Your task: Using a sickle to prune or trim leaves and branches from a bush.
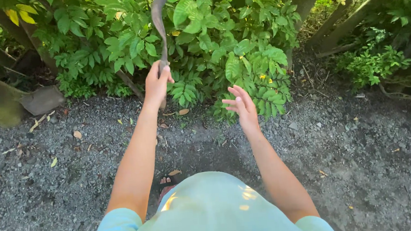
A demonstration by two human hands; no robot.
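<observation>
- The left hand (157, 82) is closed around the handle of a sickle (159, 22); its curved grey blade rises above the fist and hooks right over the leaves.
- Right of that grip, the right hand (242, 105) hangs open, fingers spread, holding nothing, just in front of the bush (210, 47).
- The bush beyond looks uncut, and no fresh green cuttings show on the gravel (51, 189) below, so the cutting seems barely begun.

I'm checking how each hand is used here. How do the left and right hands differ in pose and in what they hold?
The left hand is closed in a fist around the handle of a curved sickle; the right hand is open and holds nothing. The left hand is raised higher; the right hand sits lower, its fingers spread toward the leafy bush. Both are bare and stretched out over the gravel ground.
</observation>
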